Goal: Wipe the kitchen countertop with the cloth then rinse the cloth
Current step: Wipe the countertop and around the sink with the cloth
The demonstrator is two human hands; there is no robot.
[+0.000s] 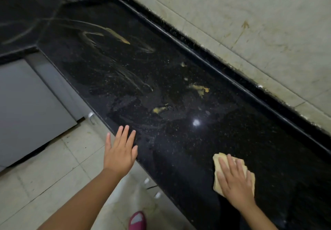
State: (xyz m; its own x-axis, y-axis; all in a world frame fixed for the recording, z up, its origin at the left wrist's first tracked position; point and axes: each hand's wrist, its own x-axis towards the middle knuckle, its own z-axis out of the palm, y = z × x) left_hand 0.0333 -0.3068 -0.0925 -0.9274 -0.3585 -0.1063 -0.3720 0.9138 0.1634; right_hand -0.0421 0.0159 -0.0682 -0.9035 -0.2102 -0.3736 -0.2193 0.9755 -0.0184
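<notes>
A black speckled stone countertop (pixel 179 140) runs diagonally from upper left to lower right. Yellowish smears (pixel 198 88) and pale wipe streaks mark its middle and far part. A folded beige cloth (pixel 219 159) lies flat on the near right part of the counter. My right hand (pixel 234 179) presses on it with straight fingers spread. My left hand (pixel 120 151) hovers at the counter's front edge with fingers straight and spread, holding nothing.
A raised black lip (pixel 223 64) borders the counter along a stained pale tiled wall (pixel 259 23). Grey cabinet fronts (pixel 26 104) stand at the left over a pale tiled floor (pixel 53 167). A pink slipper (pixel 137 220) shows at the bottom.
</notes>
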